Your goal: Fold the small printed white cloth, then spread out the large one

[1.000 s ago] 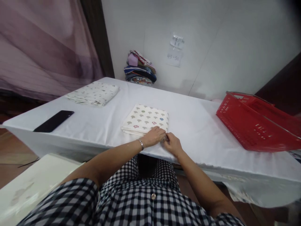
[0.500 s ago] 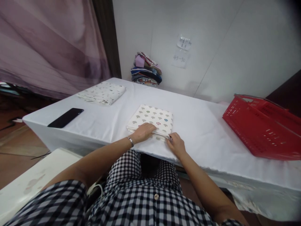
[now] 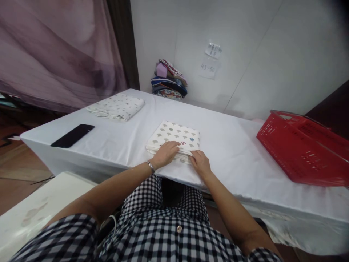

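Note:
A folded white cloth (image 3: 174,135) with a grey mushroom-like print and a few coloured motifs lies on the table in front of me. My left hand (image 3: 165,153) rests on its near edge, fingers stretched out across the top layer. At the near right corner, my right hand (image 3: 200,163) pinches the cloth's edge between thumb and fingers. The folded layers show along the near side between both hands. Part of that edge is hidden under my fingers.
The white-covered table (image 3: 231,153) carries another folded printed cloth (image 3: 117,106) and a black phone (image 3: 73,135) at left. A red plastic basket (image 3: 302,149) stands at right. Behind the table, a stack of folded fabrics (image 3: 169,82) sits against the wall.
My right hand has shifted slightly left and up along the cloth's near right corner, its fingers now further over the edge. My left hand stays nearly in place.

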`<state>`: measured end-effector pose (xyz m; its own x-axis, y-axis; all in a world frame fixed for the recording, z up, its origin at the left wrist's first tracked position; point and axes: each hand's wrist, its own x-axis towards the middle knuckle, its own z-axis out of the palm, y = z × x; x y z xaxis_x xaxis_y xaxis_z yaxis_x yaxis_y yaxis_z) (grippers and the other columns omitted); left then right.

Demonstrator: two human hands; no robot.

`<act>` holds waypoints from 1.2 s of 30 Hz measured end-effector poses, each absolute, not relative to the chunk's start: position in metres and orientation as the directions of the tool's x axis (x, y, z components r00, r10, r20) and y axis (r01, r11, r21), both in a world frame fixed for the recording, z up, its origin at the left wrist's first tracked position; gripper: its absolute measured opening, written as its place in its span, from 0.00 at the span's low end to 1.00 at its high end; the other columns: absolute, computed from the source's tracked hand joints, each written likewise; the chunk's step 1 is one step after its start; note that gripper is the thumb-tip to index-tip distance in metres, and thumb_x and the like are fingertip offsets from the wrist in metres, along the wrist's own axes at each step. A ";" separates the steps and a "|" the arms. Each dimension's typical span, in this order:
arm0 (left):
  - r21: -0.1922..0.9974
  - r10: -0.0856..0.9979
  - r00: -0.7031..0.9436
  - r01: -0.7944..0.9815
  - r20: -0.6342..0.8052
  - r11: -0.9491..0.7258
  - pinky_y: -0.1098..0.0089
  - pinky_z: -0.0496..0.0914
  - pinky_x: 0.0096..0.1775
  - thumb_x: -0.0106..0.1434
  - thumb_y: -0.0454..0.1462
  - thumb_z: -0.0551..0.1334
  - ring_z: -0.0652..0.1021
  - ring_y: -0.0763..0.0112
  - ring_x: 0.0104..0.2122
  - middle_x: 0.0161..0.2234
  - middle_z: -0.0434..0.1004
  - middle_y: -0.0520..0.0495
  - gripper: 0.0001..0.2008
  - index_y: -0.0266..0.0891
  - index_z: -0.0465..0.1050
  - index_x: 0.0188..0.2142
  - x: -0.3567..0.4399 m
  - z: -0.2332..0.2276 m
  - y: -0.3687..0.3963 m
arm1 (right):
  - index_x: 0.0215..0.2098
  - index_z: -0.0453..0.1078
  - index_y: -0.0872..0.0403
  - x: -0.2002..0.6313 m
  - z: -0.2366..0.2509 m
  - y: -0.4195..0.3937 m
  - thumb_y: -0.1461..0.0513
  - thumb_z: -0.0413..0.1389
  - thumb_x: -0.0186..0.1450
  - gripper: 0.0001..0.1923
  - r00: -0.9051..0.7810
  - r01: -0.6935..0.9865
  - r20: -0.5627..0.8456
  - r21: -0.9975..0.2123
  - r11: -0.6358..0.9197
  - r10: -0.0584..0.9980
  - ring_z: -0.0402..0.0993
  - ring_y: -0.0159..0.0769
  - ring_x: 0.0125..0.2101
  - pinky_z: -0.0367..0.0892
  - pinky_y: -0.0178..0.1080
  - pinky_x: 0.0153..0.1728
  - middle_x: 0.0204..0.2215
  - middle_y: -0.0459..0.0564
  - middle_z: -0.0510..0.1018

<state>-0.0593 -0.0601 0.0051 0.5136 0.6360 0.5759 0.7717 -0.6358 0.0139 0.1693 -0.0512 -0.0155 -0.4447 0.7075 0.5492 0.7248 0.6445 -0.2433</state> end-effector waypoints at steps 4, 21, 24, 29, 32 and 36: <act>-0.111 0.563 0.606 0.729 0.561 -0.675 0.55 0.62 0.55 0.66 0.33 0.54 0.68 0.61 0.55 0.53 0.71 0.44 0.09 0.39 0.74 0.36 -0.049 -0.002 -0.070 | 0.47 0.69 0.53 0.170 -0.022 -0.051 0.62 0.47 0.67 0.13 -0.402 0.707 0.587 -0.289 0.646 0.702 0.68 0.40 0.41 0.67 0.40 0.42 0.39 0.53 0.74; -0.026 0.634 0.593 0.740 0.496 -0.672 0.50 0.53 0.60 0.66 0.36 0.55 0.61 0.59 0.61 0.58 0.66 0.45 0.11 0.40 0.76 0.33 -0.010 -0.002 -0.059 | 0.51 0.65 0.55 0.175 -0.026 -0.066 0.62 0.52 0.60 0.20 -0.187 0.725 0.495 -0.514 0.460 0.848 0.68 0.39 0.34 0.68 0.41 0.40 0.35 0.51 0.70; -0.047 0.622 0.616 0.728 0.484 -0.684 0.50 0.51 0.61 0.66 0.36 0.55 0.60 0.59 0.61 0.59 0.64 0.46 0.11 0.39 0.76 0.31 -0.003 0.001 -0.057 | 0.50 0.65 0.55 0.174 -0.024 -0.066 0.61 0.51 0.60 0.19 -0.172 0.731 0.451 -0.538 0.420 0.876 0.66 0.35 0.29 0.67 0.38 0.35 0.33 0.49 0.69; -0.060 0.638 0.623 0.735 0.452 -0.675 0.48 0.50 0.61 0.66 0.34 0.54 0.60 0.58 0.61 0.59 0.65 0.45 0.12 0.37 0.75 0.29 0.009 0.000 -0.053 | 0.47 0.67 0.56 0.174 -0.022 -0.064 0.63 0.50 0.60 0.16 -0.211 0.677 0.500 -0.546 0.494 0.840 0.67 0.36 0.32 0.66 0.39 0.38 0.32 0.50 0.69; -0.029 0.649 0.597 0.746 0.471 -0.665 0.49 0.51 0.61 0.67 0.33 0.52 0.61 0.60 0.61 0.57 0.68 0.45 0.13 0.37 0.75 0.31 0.012 -0.001 -0.054 | 0.47 0.67 0.55 0.174 -0.022 -0.064 0.64 0.49 0.60 0.16 -0.205 0.650 0.508 -0.569 0.504 0.837 0.67 0.36 0.32 0.66 0.39 0.37 0.32 0.49 0.69; 0.008 0.639 0.563 0.747 0.524 -0.665 0.50 0.50 0.62 0.67 0.32 0.51 0.61 0.61 0.61 0.55 0.69 0.46 0.13 0.37 0.75 0.34 0.010 -0.003 -0.061 | 0.46 0.67 0.55 0.175 -0.023 -0.063 0.65 0.48 0.60 0.16 -0.207 0.631 0.522 -0.574 0.521 0.827 0.66 0.37 0.32 0.66 0.39 0.36 0.31 0.49 0.69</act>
